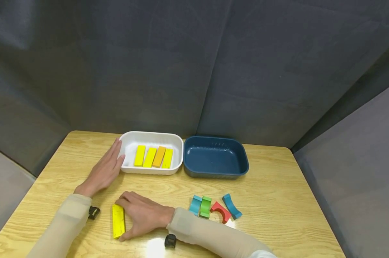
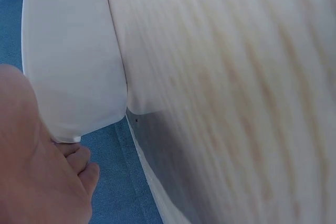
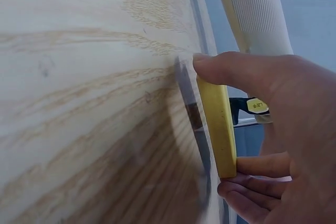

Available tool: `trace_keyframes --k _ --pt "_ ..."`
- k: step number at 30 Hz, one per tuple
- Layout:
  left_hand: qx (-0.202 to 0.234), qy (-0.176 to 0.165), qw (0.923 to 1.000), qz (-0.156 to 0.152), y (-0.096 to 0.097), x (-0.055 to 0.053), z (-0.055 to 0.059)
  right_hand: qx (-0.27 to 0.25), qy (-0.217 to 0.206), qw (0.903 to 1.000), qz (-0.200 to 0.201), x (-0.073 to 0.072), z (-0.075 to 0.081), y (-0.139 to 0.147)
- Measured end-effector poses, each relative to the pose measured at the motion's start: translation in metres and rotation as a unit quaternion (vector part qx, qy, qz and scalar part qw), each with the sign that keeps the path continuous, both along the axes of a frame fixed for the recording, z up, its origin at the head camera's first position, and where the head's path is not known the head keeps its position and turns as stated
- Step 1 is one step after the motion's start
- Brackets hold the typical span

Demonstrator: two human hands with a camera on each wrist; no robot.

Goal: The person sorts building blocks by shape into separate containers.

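Note:
My right hand (image 1: 144,215) grips a long yellow block (image 1: 118,221) by its two ends, thumb at the near end and fingers at the far end. In the right wrist view the same yellow block (image 3: 218,127) spans the gap from thumb to fingertips, close over the wooden table. My left hand (image 1: 105,168) lies with straight fingers along the left end of a white tray (image 1: 152,171). Seen from the left wrist, that hand (image 2: 39,166) is right against the tray's end wall (image 2: 76,56). Inside the tray lie three yellow blocks (image 1: 139,156) and an orange block (image 1: 159,157).
A dark blue tray (image 1: 215,175) stands directly right of the white one. In front of it on the table (image 1: 278,200) lie curved blocks: a light blue one (image 1: 195,205), a green one (image 1: 205,207), a red arch (image 1: 221,211) and a blue one (image 1: 232,206). A dark curtain (image 1: 194,71) hangs behind.

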State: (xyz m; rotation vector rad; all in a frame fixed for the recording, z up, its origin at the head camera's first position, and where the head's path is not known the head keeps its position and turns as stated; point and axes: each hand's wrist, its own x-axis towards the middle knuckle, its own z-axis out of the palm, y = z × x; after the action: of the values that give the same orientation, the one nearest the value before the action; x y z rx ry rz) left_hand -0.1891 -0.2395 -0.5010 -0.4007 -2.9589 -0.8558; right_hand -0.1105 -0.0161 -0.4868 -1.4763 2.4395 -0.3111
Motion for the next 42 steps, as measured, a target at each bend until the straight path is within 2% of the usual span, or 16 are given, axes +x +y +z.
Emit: trace_keyframes --k 9,26,35,42 --pt "0.004 -0.005 1.0000 0.000 0.000 0.001 -0.003 -0.017 0.017 0.9997 -0.005 -0.001 0.003 0.008" --pt "0.002 0.006 1.0000 0.000 0.000 0.000 0.000 -0.036 0.012 0.9988 -0.030 -0.008 0.014 0.028" --pt "-0.004 0.002 1.0000 0.005 0.000 -0.001 -0.001 -0.052 0.013 0.9962 -0.069 -0.017 0.027 0.039" --pt "-0.004 -0.001 1.0000 0.004 0.000 -0.001 -0.002 -0.060 0.018 0.9950 -0.078 -0.026 0.033 0.049"
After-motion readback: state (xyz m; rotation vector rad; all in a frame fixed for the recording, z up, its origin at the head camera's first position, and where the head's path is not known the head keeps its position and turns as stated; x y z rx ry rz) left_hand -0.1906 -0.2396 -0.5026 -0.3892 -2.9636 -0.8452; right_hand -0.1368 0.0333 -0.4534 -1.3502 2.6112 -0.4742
